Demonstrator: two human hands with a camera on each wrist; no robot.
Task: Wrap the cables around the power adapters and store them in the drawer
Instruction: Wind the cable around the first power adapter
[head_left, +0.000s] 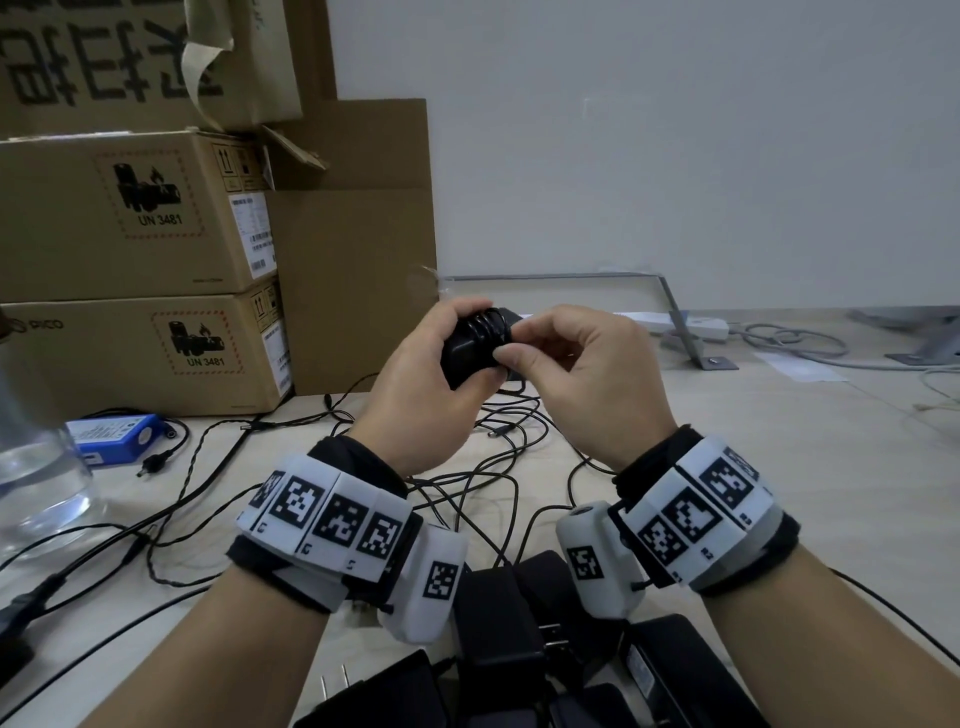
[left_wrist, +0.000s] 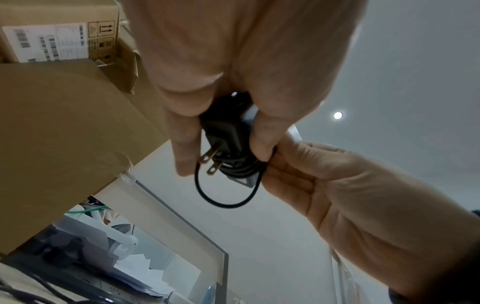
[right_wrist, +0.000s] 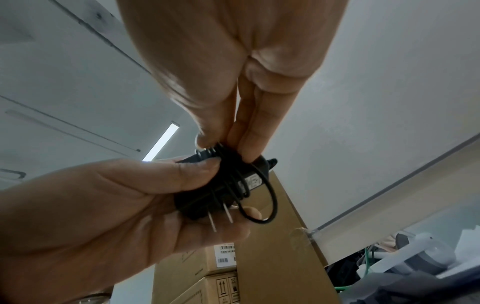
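I hold a black power adapter (head_left: 467, 358) up over the table in my left hand (head_left: 462, 343), fingers curled around its body. Several turns of its thin black cable (head_left: 491, 325) are wound around it. My right hand (head_left: 511, 344) pinches the cable against the adapter's right side. In the left wrist view the adapter (left_wrist: 226, 131) shows two metal prongs (left_wrist: 211, 162), and a loose cable loop (left_wrist: 223, 203) hangs below it. The right wrist view shows my right hand (right_wrist: 226, 148) pinching the windings on the adapter (right_wrist: 207, 197), with the loop (right_wrist: 272, 201) sticking out to the right. No drawer is in view.
Several more black adapters (head_left: 519, 623) lie piled at the table's near edge, with tangled black cables (head_left: 467, 478) spread beyond them. A blue battery pack (head_left: 119, 434) and a clear bottle (head_left: 36, 483) sit at left. Cardboard boxes (head_left: 130, 208) stand stacked behind. A white power strip (head_left: 696, 327) lies far right.
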